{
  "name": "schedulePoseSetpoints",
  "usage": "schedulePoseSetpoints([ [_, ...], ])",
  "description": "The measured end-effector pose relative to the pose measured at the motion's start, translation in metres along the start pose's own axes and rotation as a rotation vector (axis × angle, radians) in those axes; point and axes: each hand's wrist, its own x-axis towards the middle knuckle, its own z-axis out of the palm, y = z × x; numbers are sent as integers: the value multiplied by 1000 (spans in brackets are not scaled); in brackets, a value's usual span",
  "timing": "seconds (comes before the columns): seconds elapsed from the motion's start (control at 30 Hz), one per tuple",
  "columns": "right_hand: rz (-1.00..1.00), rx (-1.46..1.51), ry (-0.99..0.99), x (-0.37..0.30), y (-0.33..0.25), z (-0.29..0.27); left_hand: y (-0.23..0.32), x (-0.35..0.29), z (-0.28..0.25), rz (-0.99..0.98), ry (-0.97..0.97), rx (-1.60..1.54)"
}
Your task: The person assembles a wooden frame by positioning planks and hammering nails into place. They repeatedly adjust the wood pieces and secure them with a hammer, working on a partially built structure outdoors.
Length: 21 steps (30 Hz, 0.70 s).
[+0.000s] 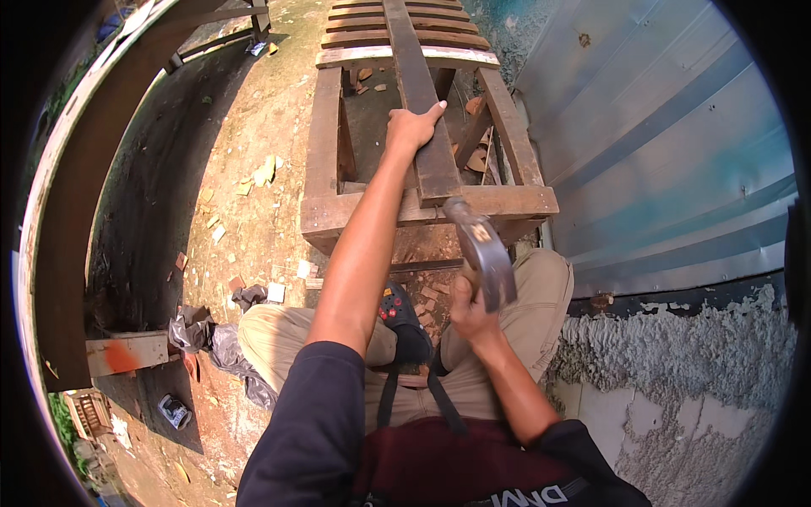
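Note:
A long dark wooden plank [407, 63] lies lengthwise on a wooden frame [325, 127] with slats at its far end. Across the plank, with thumb and fingers gripping its edges, is my left hand [412, 131]. Closed around a claw hammer [486, 249], my right hand [475, 308] is low in front of my knees. The hammer's striking face is close to the plank's near end, beside the frame's front crossbar [372, 211]; whether they touch I cannot tell. Most of the hammer's handle is hidden by its head and my hand.
To the right rise a corrugated metal sheet [659, 152] and a rough plastered wall [676, 355]. A large wooden structure [63, 169] stands at left. Wood scraps [266, 173], black plastic bags [228, 346] and a can [175, 411] lie on the ground. My shoe [405, 325] is below the frame.

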Motion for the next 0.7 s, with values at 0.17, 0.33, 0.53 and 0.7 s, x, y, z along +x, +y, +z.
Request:
schedulePoseSetpoints([
  [0.17,246,177,-116,-18,-22,-7,-10,12,-2,-9,-4,20],
  [0.33,428,406,-134,-55,-15,-13,-1,10,-16,29,-177,-111],
  [0.53,762,645,-76,-90,-11,1,-37,12,-33,10,-238,-706],
  [0.7,672,567,-88,-88,-5,-3,-33,9,-35,-111,-310,-729],
])
